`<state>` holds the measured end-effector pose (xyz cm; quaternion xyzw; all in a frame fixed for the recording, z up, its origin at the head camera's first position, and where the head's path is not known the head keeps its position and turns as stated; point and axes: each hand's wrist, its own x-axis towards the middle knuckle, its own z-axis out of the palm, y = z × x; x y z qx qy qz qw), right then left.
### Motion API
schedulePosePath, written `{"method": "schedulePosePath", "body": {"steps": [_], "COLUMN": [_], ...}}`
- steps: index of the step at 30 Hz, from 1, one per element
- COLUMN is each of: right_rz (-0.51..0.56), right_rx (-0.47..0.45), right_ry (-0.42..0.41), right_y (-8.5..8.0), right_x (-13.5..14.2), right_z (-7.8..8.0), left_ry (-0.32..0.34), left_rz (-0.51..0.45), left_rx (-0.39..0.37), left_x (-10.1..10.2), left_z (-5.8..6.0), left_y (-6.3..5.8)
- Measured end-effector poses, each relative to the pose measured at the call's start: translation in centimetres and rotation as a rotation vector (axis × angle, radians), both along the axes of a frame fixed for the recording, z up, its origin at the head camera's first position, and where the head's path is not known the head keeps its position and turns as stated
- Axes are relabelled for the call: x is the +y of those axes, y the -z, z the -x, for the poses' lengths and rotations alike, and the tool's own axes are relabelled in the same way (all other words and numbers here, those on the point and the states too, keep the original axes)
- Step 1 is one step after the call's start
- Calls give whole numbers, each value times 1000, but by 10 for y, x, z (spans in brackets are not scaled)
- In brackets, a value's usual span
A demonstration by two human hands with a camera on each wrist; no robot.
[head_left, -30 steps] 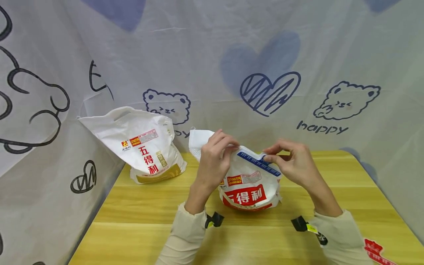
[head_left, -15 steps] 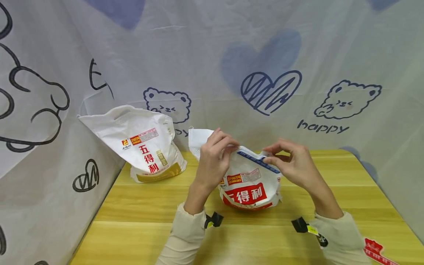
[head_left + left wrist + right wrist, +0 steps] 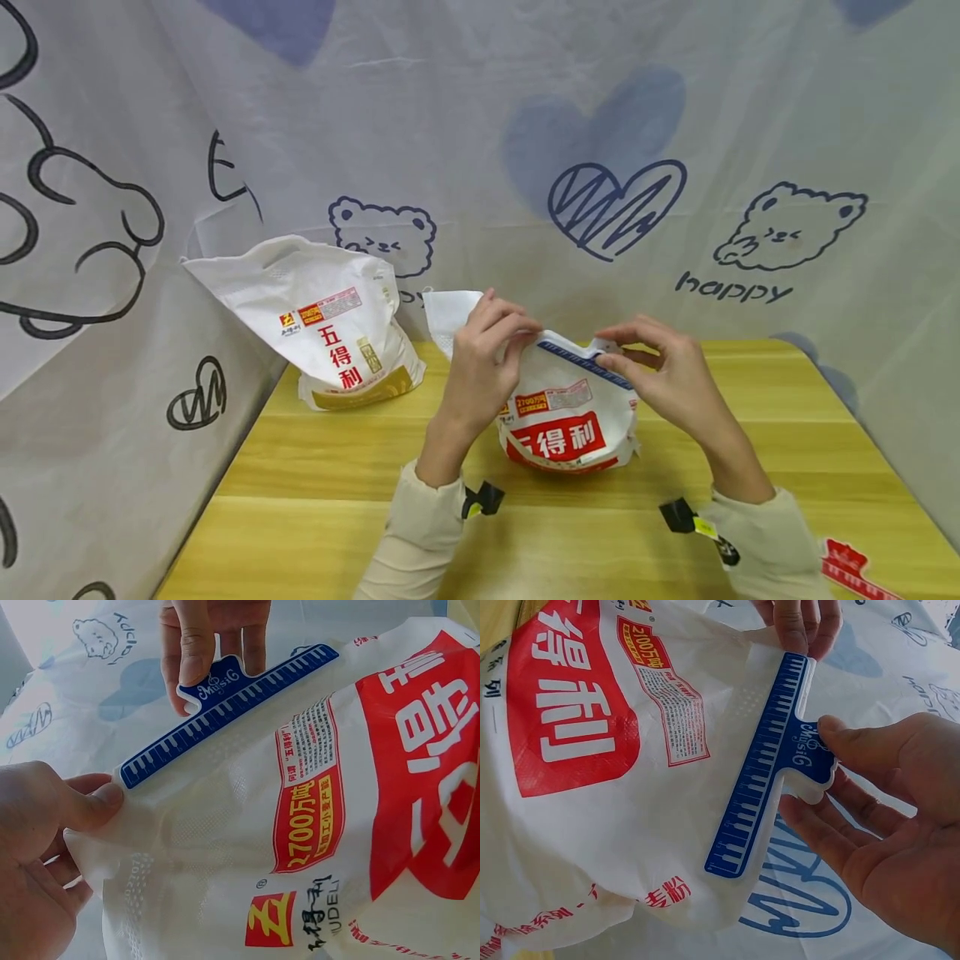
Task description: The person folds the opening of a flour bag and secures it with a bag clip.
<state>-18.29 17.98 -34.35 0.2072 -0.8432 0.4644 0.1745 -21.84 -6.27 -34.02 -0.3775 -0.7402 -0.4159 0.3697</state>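
Pinching its tab (image 3: 811,761), right fingers (image 3: 855,742) hold the piano-key clip (image 3: 757,776). Left fingers (image 3: 94,806) pinch the flour bag (image 3: 637,817) beside it, toward the desk's (image 3: 300,533) far edge.

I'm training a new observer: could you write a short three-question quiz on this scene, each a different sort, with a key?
1. Multiple choice: what does the right hand pinch? A) the opposite sleeve; B) the blue clip; C) the table edge.
2. True or false: the gold-based bag stands farther to the person's left than the red-labelled bag.
3. Short answer: where does the left hand pinch the red-labelled bag?

Key:
1. B.
2. True.
3. At its upper edge, beside one end of the blue clip.
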Motion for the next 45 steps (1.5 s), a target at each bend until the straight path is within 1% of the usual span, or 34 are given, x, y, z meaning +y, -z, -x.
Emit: {"method": "schedulePosePath", "body": {"steps": [7,13,18,22,27,33,36,41,45], "right_rz": [8,3,-20,-45,-47,-92,-99,-112,-133], "right_rx": [16,109,181,229,275,264,255,237,212], "right_ry": [-8,10,65,95,94,69,68,45,34], "right_y": [-1,2,9,15,21,29,35,42,49], "right_x": [1,4,8,11,16,18,18,18,18], "right_z": [-4,-13,-22,-29,-34,-37,-39,-43,-45], "left_ry": [8,-5,-17,-36,-39,-42,-37,-19,20], "left_rz": [-7,-10,-38,-65,-98,-128,-122,-80,-4], "left_rx": [5,20,39,52,84,154,156,150,147], "left_x": [0,-2,-4,-5,-6,-10,-12,-18,-24], "left_z": [-2,-5,-13,-22,-30,-35,-35,-35,-32], "left_y": [-1,3,9,16,22,36,43,55,64]}}
